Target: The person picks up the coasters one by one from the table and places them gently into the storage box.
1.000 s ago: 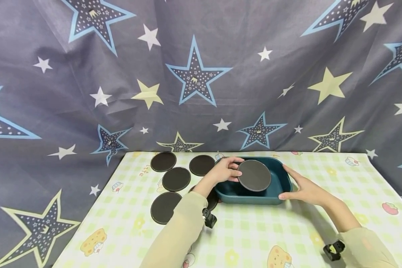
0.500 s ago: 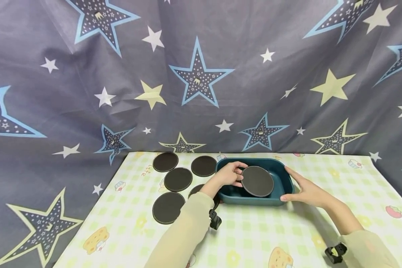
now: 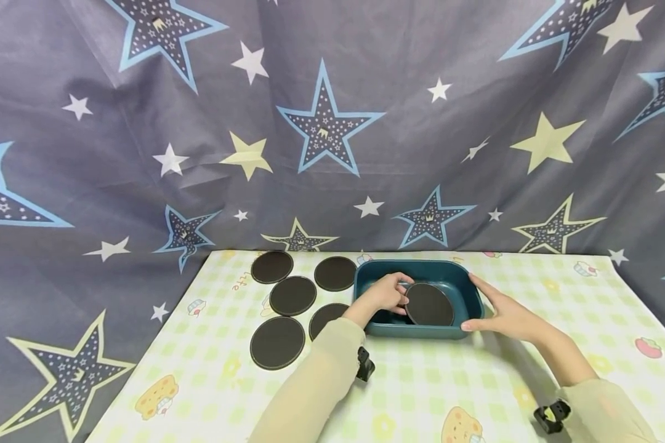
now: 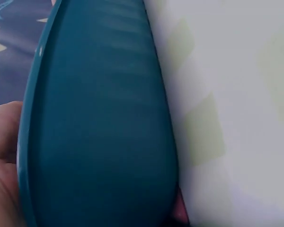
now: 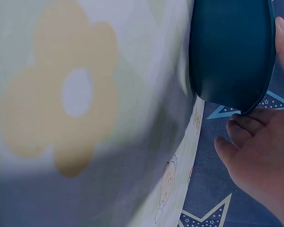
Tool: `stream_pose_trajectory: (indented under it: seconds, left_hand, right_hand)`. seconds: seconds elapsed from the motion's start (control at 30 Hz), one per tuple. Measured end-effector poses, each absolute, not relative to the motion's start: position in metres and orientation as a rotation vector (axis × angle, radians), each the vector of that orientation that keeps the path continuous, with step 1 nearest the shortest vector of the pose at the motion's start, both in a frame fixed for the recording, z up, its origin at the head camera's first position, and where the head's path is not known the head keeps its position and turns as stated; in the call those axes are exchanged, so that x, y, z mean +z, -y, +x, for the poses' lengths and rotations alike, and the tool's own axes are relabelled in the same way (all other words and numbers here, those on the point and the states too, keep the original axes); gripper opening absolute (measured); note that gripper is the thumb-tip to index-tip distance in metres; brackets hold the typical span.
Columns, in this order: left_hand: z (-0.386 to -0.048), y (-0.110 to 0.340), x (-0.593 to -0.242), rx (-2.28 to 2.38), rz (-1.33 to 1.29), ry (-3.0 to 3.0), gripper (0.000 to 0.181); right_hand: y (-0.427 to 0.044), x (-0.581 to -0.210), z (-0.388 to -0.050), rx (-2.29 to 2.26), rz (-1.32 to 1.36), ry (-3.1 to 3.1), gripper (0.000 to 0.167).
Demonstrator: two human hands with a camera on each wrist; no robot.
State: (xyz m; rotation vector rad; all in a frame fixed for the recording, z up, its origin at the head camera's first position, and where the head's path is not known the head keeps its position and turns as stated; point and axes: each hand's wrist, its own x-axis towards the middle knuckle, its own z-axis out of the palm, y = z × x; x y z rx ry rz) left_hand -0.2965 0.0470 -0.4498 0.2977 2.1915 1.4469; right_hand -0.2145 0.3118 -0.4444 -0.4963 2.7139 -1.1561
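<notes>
A round black coaster [image 3: 429,304] is down inside a teal rectangular bin [image 3: 415,332], tilted a little. My left hand [image 3: 384,293] reaches over the bin's near left wall and pinches the coaster's left edge. The left wrist view shows mostly the bin's outer wall [image 4: 99,118], with part of the hand [image 4: 4,170] behind its rim. At the bin's right end my right hand [image 3: 507,314] grips the rim, thumb at the near corner and fingers at the far side. In the right wrist view, that hand [image 5: 265,151] is curled around the end of the bin.
Several more round black coasters lie flat on the checked tablecloth [image 3: 410,394] left of the bin, among them one coaster [image 3: 278,343] at the front and one [image 3: 272,267] at the back. A starred grey curtain [image 3: 321,197] hangs behind the table.
My left hand has lowered the coaster deeper into the bin, moving slightly right and toward the front. The right hand keeps its grip on the bin's end.
</notes>
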Motion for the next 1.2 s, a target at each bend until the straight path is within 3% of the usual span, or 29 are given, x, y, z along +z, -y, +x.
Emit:
stream_pose_trajectory:
  seconds: [0.23,0.4,1.2]
  left_hand:
    - [-0.294,-0.054,-0.454,1.434,0.238,-2.264,0.030]
    - [-0.290,-0.053,-0.449,1.232,0.359,-2.391,0.036]
    - [-0.286,-0.032,-0.434,1.571,0.395,-2.073,0.041]
  right_hand:
    - [-0.312,-0.446,-0.216,-1.159,-0.492,-2.710,0.110]
    - [-0.311,-0.447,-0.215,-1.157,-0.487,-2.713,0.110]
    - [-0.312,-0.445,-0.215,-1.126,-0.482,-2.717,0.109]
